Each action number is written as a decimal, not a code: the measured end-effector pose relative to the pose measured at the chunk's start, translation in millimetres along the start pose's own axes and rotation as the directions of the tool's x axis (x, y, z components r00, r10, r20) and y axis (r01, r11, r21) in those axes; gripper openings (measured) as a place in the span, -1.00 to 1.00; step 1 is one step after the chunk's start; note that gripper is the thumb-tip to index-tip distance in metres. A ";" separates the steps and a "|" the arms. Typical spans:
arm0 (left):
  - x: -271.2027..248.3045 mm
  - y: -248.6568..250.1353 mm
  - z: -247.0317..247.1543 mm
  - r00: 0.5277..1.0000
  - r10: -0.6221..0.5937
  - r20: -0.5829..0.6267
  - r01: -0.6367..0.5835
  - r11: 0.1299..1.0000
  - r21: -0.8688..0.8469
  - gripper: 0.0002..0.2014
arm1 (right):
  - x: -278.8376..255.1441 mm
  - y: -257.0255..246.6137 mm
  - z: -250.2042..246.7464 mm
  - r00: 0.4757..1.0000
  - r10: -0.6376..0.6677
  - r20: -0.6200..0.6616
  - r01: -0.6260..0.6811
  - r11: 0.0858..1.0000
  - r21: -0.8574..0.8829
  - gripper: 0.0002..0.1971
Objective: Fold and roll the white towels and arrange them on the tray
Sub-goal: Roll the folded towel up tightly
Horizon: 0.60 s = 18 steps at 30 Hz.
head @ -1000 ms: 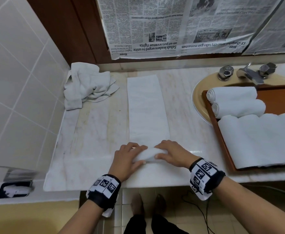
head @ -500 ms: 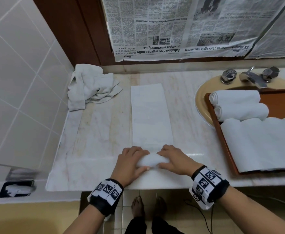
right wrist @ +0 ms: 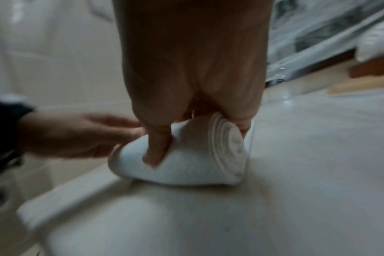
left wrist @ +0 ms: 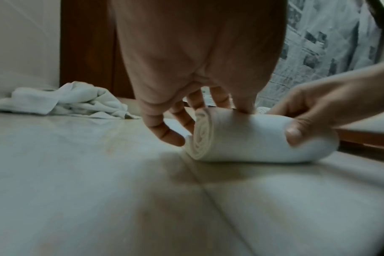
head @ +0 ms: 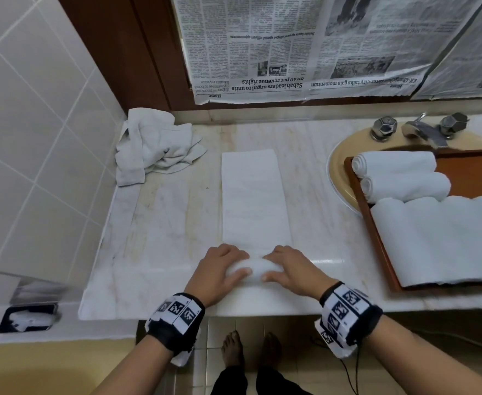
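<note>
Gripping the rolled end of a folded white towel [head: 255,201], the left hand [head: 220,270] and right hand [head: 291,270] each curl fingers over the roll [left wrist: 252,138] with thumbs pressed on its near side. It sits at the near edge of the marble counter [head: 163,238] — the unrolled strip lies flat, stretching away toward the wall. Spiral layers show at both roll ends. Tray [head: 376,232] rests over the sink [head: 338,166] to the right, holding two rolled towels [head: 399,175] and a larger white towel [head: 439,238]. Crumpled towels [head: 154,149] lie at the back-left corner — well apart.
</note>
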<state>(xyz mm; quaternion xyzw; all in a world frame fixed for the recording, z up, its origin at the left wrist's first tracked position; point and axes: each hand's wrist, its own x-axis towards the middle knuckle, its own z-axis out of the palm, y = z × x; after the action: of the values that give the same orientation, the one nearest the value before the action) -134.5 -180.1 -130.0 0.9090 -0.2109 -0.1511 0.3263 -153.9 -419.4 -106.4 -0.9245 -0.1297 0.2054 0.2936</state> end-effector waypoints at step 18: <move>-11.5 17.9 10.7 0.998 -0.065 -0.005 0.065 0.981 0.180 -0.36 | -3.9 -9.3 -4.0 1.000 0.001 -0.019 -0.001 1.000 -0.015 -0.51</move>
<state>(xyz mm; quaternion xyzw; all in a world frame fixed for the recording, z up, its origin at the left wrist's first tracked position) -154.0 -192.7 -124.5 0.9411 -0.1941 -0.1422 0.2374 -156.6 -415.4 -96.7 -0.9287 -0.1279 0.1959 0.2876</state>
